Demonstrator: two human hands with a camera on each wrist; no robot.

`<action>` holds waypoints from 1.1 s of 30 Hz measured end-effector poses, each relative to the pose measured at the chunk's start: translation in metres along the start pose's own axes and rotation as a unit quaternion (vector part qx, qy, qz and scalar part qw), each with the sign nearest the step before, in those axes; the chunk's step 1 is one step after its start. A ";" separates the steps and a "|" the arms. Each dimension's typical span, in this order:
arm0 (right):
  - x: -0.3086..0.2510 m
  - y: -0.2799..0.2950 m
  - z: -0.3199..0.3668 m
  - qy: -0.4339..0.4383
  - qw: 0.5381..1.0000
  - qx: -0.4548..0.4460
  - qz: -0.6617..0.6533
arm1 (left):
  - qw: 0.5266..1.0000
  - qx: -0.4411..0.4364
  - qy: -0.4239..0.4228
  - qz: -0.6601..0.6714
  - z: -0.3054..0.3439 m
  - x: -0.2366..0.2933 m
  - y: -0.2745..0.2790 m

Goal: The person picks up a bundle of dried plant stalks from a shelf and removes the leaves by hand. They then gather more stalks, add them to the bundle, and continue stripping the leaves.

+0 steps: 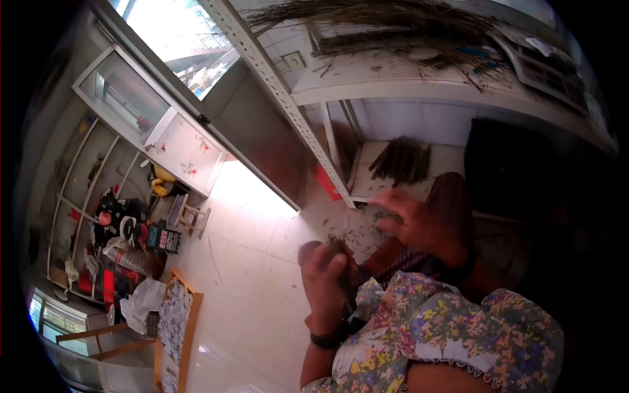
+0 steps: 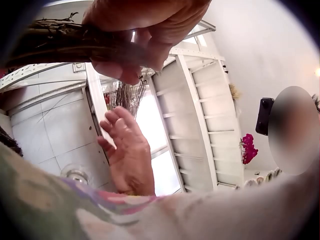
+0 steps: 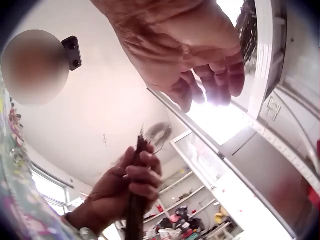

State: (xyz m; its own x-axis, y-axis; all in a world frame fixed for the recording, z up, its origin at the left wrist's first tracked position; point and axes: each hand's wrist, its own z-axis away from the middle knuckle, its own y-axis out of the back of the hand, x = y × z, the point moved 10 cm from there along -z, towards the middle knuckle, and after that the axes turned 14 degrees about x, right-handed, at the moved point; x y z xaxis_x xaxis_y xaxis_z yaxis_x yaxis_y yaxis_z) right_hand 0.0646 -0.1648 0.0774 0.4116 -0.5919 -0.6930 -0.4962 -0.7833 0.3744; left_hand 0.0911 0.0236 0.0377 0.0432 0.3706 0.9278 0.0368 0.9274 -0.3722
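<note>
Bundle of dark, dry stems point(image 1: 336, 243) is in the left hand point(image 1: 324, 280), above the person's lap and in front of the torso. The left hand's fingers are curled round the bundle; the grip is closed on it. The bundle's ragged end projects past the thumb side of the fist, and the right wrist view shows its lower part extending below the hand.

The right hand point(image 1: 426, 227) is raised beside the left, apart from the bundle. Both wrist views show its fingers loosely bent and its palm exposed; it grips nothing. It is blurred in the head view. Each wrist carries a dark band.

The person wears a flowered garment point(image 1: 419, 314). Plant fragments point(image 1: 357, 230) are scattered on the pale tiled floor point(image 1: 252, 281) near the legs. A pile of short stems point(image 1: 401, 160) rests on the lower shelf point(image 1: 373, 183), with a large black object point(image 1: 504, 167) to its right in the head view. Long, thin dry branches point(image 1: 393, 25) lie across the upper shelf point(image 1: 406, 84).

At the left of the head view, a wooden frame point(image 1: 191, 327) holds greyish material of undetermined nature. Wall shelving point(image 1: 73, 196) with mixed goods stands beyond it, near an open door point(image 1: 188, 149).
</note>
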 end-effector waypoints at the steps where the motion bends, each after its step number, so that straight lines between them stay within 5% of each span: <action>1: -0.013 -0.007 0.001 0.002 0.998 -0.009 -0.066 | 0.999 -0.029 -0.006 -0.031 0.000 -0.003 -0.002; 4: -0.027 -0.028 0.011 0.045 0.989 -0.005 -0.141 | 0.994 -0.088 -0.008 -0.071 0.002 -0.012 -0.004; 7: -0.004 -0.055 0.027 -0.157 0.947 -0.145 -0.240 | 0.995 -0.096 0.014 -0.026 0.009 -0.011 -0.008; 13: 0.007 -0.038 0.022 -0.112 0.973 -0.029 -0.200 | 0.998 -0.039 0.042 0.017 0.007 -0.011 -0.002; 18: -0.036 -0.032 0.022 0.053 0.990 -0.021 -0.126 | 0.998 -0.063 0.022 0.012 -0.001 -0.012 -0.001; 23: -0.049 -0.033 0.026 0.110 0.983 -0.030 -0.144 | 0.901 -0.058 -0.276 -0.331 -0.001 0.007 0.001; 28: -0.071 -0.020 0.022 0.188 0.972 0.000 -0.140 | 0.953 -0.020 -0.150 -0.263 -0.003 0.001 0.002; 33: -0.070 0.003 0.009 0.154 0.978 0.055 -0.125 | 0.963 -0.073 -0.142 -0.217 0.001 -0.006 -0.008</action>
State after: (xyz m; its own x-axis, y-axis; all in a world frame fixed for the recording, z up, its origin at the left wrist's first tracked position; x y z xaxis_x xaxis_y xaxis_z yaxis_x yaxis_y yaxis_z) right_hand 0.0271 -0.1242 0.1218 0.7340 -0.4262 -0.5288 -0.4226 -0.8961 0.1357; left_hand 0.0895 0.0145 0.0355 -0.2828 -0.0330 0.9586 0.1311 0.9887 0.0727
